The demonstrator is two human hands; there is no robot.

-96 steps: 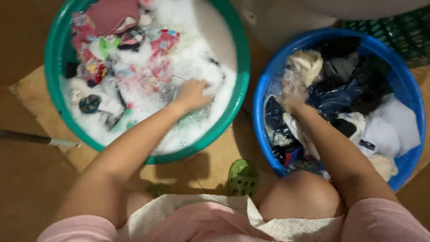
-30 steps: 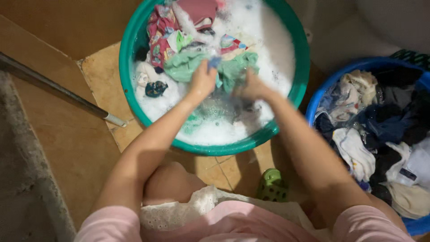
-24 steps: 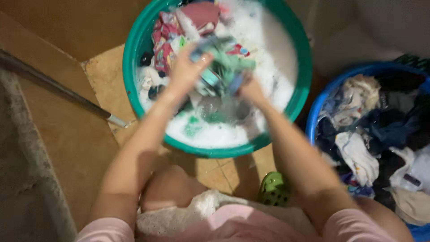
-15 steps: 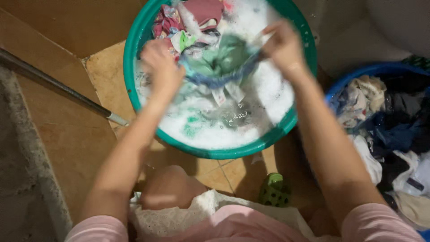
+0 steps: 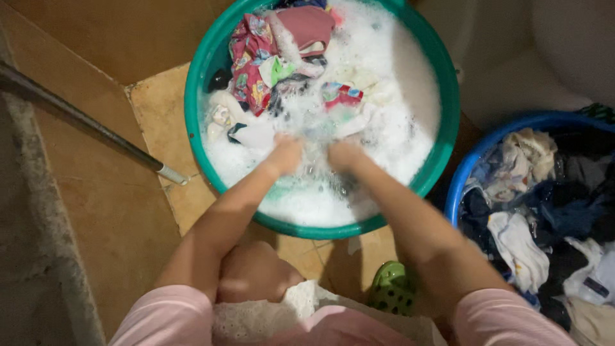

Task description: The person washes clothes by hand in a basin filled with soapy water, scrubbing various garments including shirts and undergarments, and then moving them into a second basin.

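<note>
The 2 hands, left [image 5: 286, 154] and right [image 5: 343, 154], have plunged the green garment into the suds [image 5: 384, 96], grip hidden.

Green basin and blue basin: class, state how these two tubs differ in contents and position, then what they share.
The green basin holds white suds over soaking colourful clothes; the blue basin holds a heap of dark and white clothes with no foam in sight. Both hands, left hand and right hand, are plunged in the green basin; none touches the blue one. The green basin shows nearly whole; the blue is cut off by the frame. Both are round plastic tubs holding laundry.
</note>
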